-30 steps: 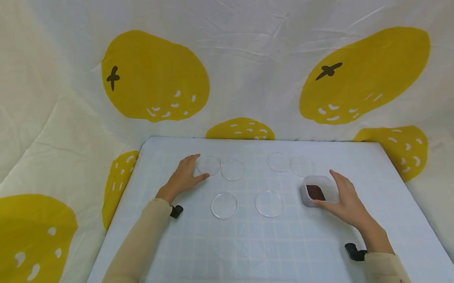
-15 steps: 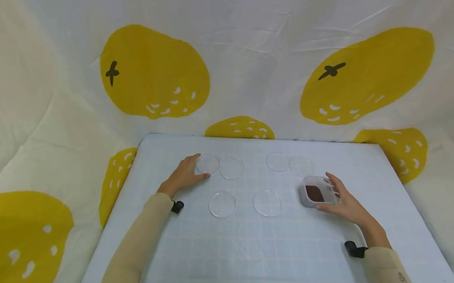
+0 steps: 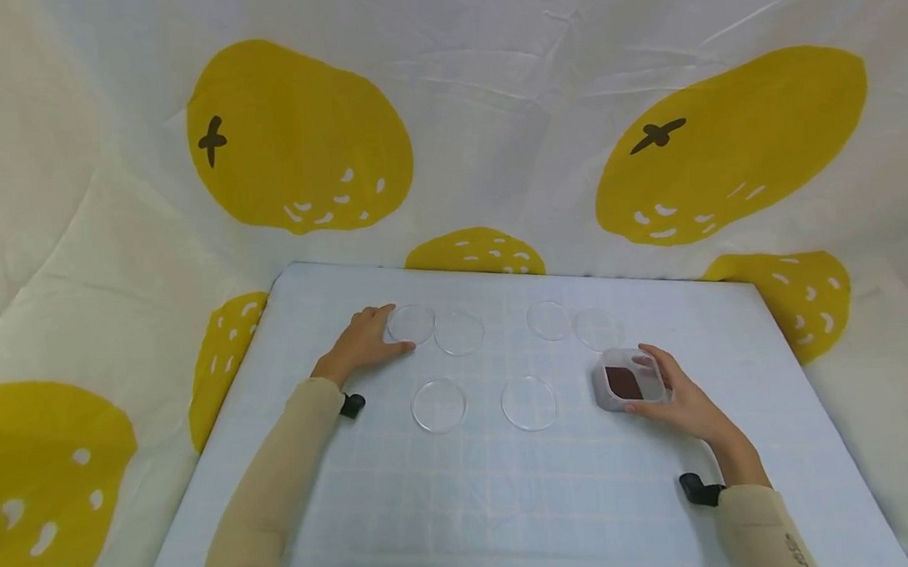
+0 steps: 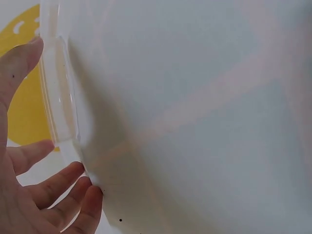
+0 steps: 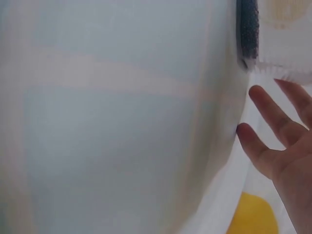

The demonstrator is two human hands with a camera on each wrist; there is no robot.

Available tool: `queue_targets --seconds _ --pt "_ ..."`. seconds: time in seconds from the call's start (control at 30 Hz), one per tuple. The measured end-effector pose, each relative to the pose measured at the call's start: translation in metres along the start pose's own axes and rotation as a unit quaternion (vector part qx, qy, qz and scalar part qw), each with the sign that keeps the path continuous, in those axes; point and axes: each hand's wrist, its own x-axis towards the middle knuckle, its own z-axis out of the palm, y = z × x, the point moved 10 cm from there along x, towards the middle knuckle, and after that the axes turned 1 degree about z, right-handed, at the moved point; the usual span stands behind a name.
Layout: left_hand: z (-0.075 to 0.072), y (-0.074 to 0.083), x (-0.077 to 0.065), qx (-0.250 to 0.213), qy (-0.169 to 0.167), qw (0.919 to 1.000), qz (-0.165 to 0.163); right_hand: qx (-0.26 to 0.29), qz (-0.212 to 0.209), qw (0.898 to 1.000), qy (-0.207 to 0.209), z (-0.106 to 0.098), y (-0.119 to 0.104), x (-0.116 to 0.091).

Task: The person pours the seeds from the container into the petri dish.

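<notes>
My left hand (image 3: 362, 341) holds a round clear petri dish (image 3: 414, 325) at the back left, thumb at its near rim and fingers at the far left rim. In the left wrist view the dish wall (image 4: 59, 92) stands between thumb and forefinger. On the right, my right hand (image 3: 683, 401) grips a clear square plastic container (image 3: 608, 395) with rounded corners, thumb along its near side and fingers behind. Dark brown stuff (image 3: 623, 383) lies in the container; it looks grainy through the wall (image 5: 248, 29) in the right wrist view.
A second dish (image 3: 459, 333) lies right beside the held one. Two more, a nearer dish (image 3: 550, 321) and one partly behind the container (image 3: 597, 328), lie at the back right. Two further dishes (image 3: 439, 406) (image 3: 529, 403) sit mid-table. A patterned curtain (image 3: 494, 149) hangs behind the table.
My right hand's fingers have closed in from beside the container onto its far side, thumb at the near side. The left hand stays at its dish, and the head view has shifted slightly.
</notes>
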Motion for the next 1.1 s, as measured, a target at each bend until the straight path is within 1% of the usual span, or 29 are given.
queue_targets --seconds 0.17,0.37,0.43,0.53,0.67,0.8,0.93,1.1 --pt "0.001 -0.003 0.001 0.0 0.002 0.9999 -0.01 0.0 -0.002 1.0 0.021 -0.001 0.0 0.001" --pt "-0.004 0.0 0.003 0.037 0.016 0.9992 0.006 0.02 -0.011 0.998 0.051 -0.003 -0.005 0.001" --pt "-0.004 0.0 0.003 0.044 0.013 0.9989 0.008 0.014 -0.012 0.998 0.067 -0.005 -0.01 0.001" --pt "-0.003 -0.001 0.004 0.035 0.009 0.9993 0.004 -0.001 -0.016 0.996 0.089 -0.009 -0.017 0.001" --pt "-0.002 -0.002 0.003 0.016 0.011 0.9998 0.004 -0.021 -0.029 0.994 0.104 -0.01 -0.031 0.003" --pt "-0.002 -0.004 0.003 0.007 0.015 0.9998 0.008 -0.037 -0.045 0.992 0.112 -0.007 -0.051 0.008" --pt "-0.001 -0.006 0.004 0.002 0.017 0.9998 0.009 -0.034 -0.054 0.991 0.115 -0.003 -0.07 0.015" --pt "0.0 -0.008 0.003 -0.005 0.015 0.9999 0.002 -0.017 -0.081 0.99 0.117 0.004 -0.094 0.026"
